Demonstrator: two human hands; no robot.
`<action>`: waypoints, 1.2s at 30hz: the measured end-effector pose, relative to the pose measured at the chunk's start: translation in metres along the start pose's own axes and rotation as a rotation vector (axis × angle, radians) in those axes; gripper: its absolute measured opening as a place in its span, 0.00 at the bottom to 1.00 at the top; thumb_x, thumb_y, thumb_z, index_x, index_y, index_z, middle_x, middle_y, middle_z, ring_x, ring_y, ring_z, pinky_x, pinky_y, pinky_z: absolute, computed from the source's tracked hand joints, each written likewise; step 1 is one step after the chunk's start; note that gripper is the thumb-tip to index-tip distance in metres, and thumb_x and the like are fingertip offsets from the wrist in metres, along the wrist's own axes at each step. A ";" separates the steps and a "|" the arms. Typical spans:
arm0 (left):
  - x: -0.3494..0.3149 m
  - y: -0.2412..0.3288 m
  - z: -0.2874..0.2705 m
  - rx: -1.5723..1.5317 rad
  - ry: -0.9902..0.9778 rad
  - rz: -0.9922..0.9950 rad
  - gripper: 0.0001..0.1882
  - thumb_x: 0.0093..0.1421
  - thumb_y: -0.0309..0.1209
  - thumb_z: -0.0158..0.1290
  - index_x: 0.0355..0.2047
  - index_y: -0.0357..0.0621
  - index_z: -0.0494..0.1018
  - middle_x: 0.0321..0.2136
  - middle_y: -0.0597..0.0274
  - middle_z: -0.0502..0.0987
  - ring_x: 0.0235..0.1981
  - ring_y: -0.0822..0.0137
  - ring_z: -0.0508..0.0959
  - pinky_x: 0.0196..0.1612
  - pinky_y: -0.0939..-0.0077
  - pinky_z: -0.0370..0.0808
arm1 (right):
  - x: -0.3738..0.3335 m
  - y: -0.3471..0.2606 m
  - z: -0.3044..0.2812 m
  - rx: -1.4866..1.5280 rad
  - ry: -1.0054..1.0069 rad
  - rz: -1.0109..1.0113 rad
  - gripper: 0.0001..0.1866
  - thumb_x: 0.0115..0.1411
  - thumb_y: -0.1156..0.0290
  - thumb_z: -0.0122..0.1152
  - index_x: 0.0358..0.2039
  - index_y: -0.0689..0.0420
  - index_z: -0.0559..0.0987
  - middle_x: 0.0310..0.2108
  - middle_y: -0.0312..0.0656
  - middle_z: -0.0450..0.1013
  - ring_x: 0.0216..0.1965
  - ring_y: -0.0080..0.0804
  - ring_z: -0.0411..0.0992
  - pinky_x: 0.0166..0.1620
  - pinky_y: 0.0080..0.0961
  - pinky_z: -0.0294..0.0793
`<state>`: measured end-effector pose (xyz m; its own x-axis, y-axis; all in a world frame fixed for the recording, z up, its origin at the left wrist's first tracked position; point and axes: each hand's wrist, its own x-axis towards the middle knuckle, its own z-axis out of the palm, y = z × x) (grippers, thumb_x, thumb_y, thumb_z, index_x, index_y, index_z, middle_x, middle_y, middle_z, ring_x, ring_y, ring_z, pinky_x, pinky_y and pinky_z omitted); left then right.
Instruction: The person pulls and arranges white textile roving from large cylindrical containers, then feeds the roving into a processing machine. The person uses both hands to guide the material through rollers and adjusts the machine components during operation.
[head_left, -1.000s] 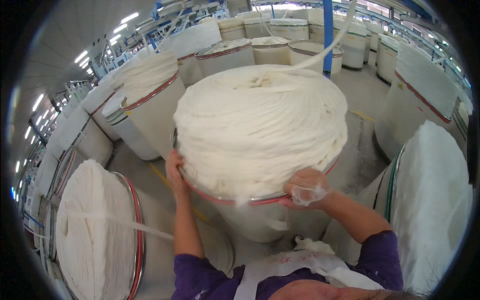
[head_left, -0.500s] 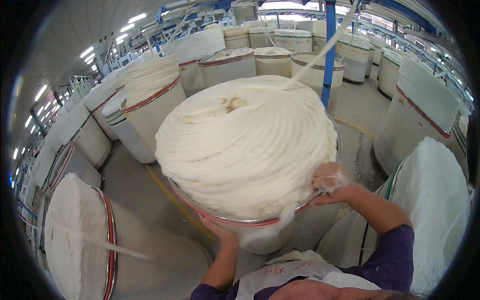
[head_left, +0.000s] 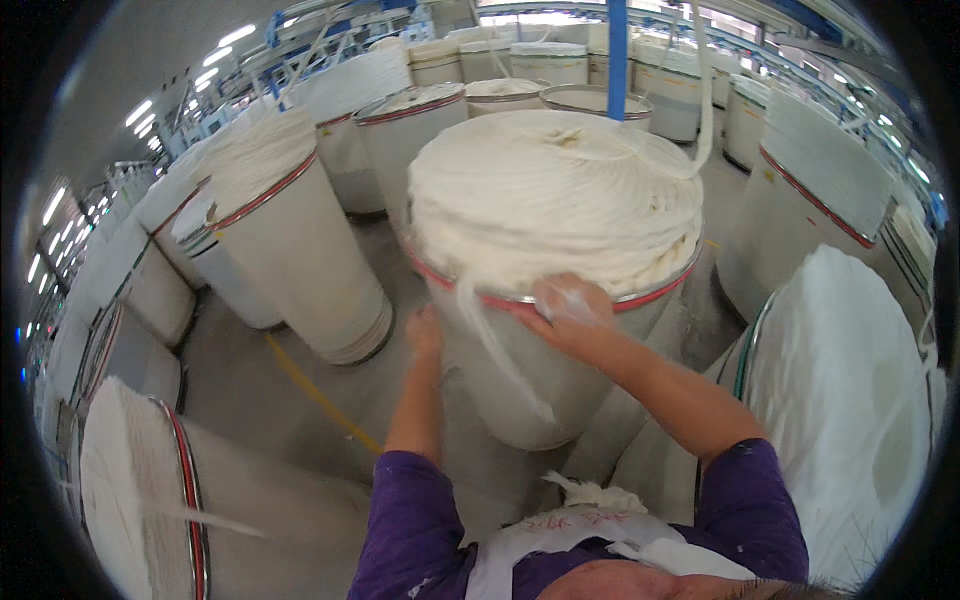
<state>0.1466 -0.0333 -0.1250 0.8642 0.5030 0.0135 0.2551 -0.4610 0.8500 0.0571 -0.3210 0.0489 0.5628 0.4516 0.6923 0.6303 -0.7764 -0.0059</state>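
Observation:
A tall cream can (head_left: 520, 370) with a red and steel rim stands in front of me. Coiled cotton sliver (head_left: 550, 200) is heaped well above its rim. My right hand (head_left: 575, 310) is closed over the near rim, with a wisp of white fibre about its fingers. Left of the can, my left hand (head_left: 424, 330) is raised near its wall; its fingers are blurred, and whether they touch the can cannot be told. A loose sliver end (head_left: 495, 345) hangs down the can's near side.
A sliver strand (head_left: 704, 90) drops from overhead to the heap, near a blue post (head_left: 616, 60). More filled cans stand around, including a tilted-looking one at lower left (head_left: 190, 490) and one close on my right (head_left: 830, 420). A yellow line (head_left: 310, 390) marks the floor.
The can now sits farther off and more upright in view. My left hand has come off the rim. My right hand is now nearer the middle of the near rim.

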 end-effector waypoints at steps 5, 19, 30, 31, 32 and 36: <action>-0.114 -0.041 -0.009 0.034 0.130 0.283 0.20 0.64 0.41 0.52 0.51 0.42 0.73 0.55 0.49 0.71 0.57 0.52 0.69 0.59 0.56 0.65 | 0.059 0.043 0.053 0.124 -0.295 0.357 0.22 0.63 0.48 0.51 0.33 0.53 0.82 0.32 0.47 0.78 0.36 0.44 0.77 0.40 0.41 0.76; -0.340 -0.120 -0.499 1.143 1.055 -0.084 0.19 0.49 0.43 0.65 0.33 0.46 0.72 0.34 0.57 0.74 0.40 0.52 0.74 0.44 0.58 0.69 | 0.060 0.108 0.106 -0.452 -0.121 0.180 0.28 0.66 0.47 0.51 0.48 0.61 0.79 0.48 0.52 0.76 0.51 0.46 0.73 0.54 0.38 0.72; -0.313 -0.117 -0.510 1.313 0.722 -0.116 0.17 0.52 0.44 0.62 0.25 0.44 0.73 0.22 0.55 0.77 0.27 0.52 0.78 0.33 0.59 0.74 | 0.050 0.131 0.132 -0.549 0.044 0.164 0.30 0.66 0.45 0.51 0.47 0.63 0.79 0.45 0.52 0.77 0.45 0.46 0.76 0.50 0.36 0.76; -0.306 -0.115 -0.507 1.300 0.701 -0.141 0.16 0.53 0.43 0.62 0.26 0.44 0.73 0.22 0.54 0.77 0.28 0.52 0.79 0.33 0.58 0.75 | 0.049 0.130 0.131 -0.547 0.032 0.187 0.29 0.65 0.46 0.52 0.47 0.62 0.80 0.45 0.52 0.77 0.46 0.46 0.76 0.51 0.35 0.76; -0.298 -0.112 -0.505 1.293 0.670 -0.182 0.15 0.53 0.43 0.61 0.26 0.44 0.74 0.22 0.53 0.78 0.28 0.51 0.80 0.33 0.57 0.75 | 0.047 0.127 0.130 -0.485 0.017 0.261 0.28 0.64 0.48 0.55 0.45 0.64 0.80 0.45 0.53 0.77 0.47 0.47 0.75 0.52 0.36 0.74; -0.240 -0.108 -0.495 1.244 0.642 -0.272 0.16 0.57 0.43 0.57 0.27 0.42 0.76 0.25 0.48 0.80 0.28 0.48 0.81 0.33 0.54 0.77 | 0.051 0.100 0.111 -0.292 0.030 0.381 0.26 0.60 0.46 0.59 0.39 0.59 0.82 0.40 0.50 0.78 0.42 0.48 0.76 0.47 0.41 0.75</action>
<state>-0.3030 0.2576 0.0409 0.4704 0.7618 0.4455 0.8769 -0.4602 -0.1388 0.2082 -0.3271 0.0036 0.7062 0.1018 0.7006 0.2037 -0.9770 -0.0633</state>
